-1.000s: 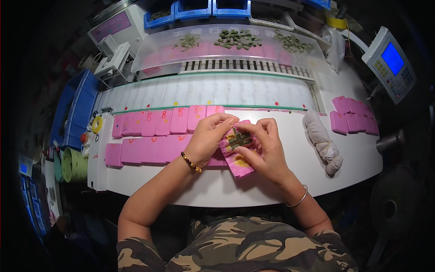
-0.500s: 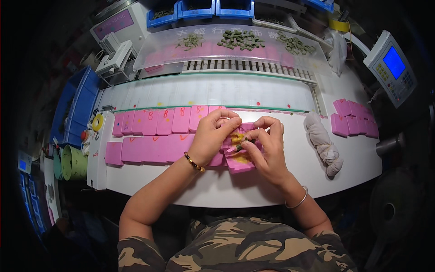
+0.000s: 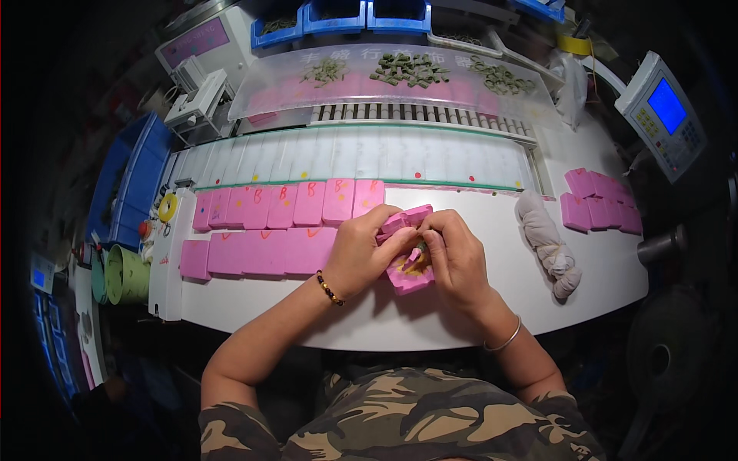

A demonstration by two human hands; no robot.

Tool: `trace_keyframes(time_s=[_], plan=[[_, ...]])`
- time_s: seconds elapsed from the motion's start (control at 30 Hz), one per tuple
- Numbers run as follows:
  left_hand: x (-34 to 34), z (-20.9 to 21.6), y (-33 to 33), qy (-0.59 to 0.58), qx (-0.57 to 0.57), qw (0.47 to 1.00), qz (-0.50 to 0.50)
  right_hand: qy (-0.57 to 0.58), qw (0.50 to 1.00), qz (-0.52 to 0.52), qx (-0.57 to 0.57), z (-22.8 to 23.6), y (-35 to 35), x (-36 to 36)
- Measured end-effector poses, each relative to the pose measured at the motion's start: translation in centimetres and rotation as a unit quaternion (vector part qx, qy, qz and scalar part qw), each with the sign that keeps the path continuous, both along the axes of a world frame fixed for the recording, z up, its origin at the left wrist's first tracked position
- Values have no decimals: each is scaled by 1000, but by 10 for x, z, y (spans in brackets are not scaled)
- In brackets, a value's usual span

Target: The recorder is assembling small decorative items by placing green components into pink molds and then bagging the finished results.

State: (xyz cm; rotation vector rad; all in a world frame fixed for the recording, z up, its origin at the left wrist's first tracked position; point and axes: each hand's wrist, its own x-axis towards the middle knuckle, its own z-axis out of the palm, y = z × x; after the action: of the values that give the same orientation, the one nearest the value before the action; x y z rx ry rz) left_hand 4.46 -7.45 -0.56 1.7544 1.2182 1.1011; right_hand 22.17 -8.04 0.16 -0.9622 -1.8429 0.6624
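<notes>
Between my hands, over the front of the white table, a pink rubber mold (image 3: 413,283) is spread open, with yellow staining inside. A pink tongue of rubber (image 3: 413,257) sticks up from its middle. My left hand (image 3: 369,250) is closed on the mold's left and upper side, the thumb pressing toward the centre. My right hand (image 3: 459,257) pinches at a small green piece, which looks like wax (image 3: 422,244), in the opening; the fingertips partly hide it. Left of my hands lie two rows of closed pink molds (image 3: 261,252), several with red marks.
Glass-edged white plates (image 3: 354,157) span the table beyond the molds. Behind them, green pieces (image 3: 407,69) lie in piles on a translucent sheet (image 3: 265,81). A knotted white cloth (image 3: 547,246) and stacked pink molds (image 3: 603,211) sit at right, below a control panel (image 3: 665,107).
The opened mold has been turned and bent, so its pink tongue now stands up. Both hands have drawn closer together over it. The row of white plates has shifted.
</notes>
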Motion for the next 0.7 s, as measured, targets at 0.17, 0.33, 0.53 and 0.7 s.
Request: trace_keyframes(time_s=[0.17,0.33,0.53,0.7], plan=[[1,-3,-2,-11,17,1000,15,-18,1000,-1,25,-2,1,1],[0,-4,0,-17,28,999,19,3,1000,-2,17,-3,-1,1],[8,-6,-1,-2,42,997,63,7,999,33,-7,-6,0,1],[11,-8,0,32,108,990,79,-4,999,34,27,-9,-2,0]])
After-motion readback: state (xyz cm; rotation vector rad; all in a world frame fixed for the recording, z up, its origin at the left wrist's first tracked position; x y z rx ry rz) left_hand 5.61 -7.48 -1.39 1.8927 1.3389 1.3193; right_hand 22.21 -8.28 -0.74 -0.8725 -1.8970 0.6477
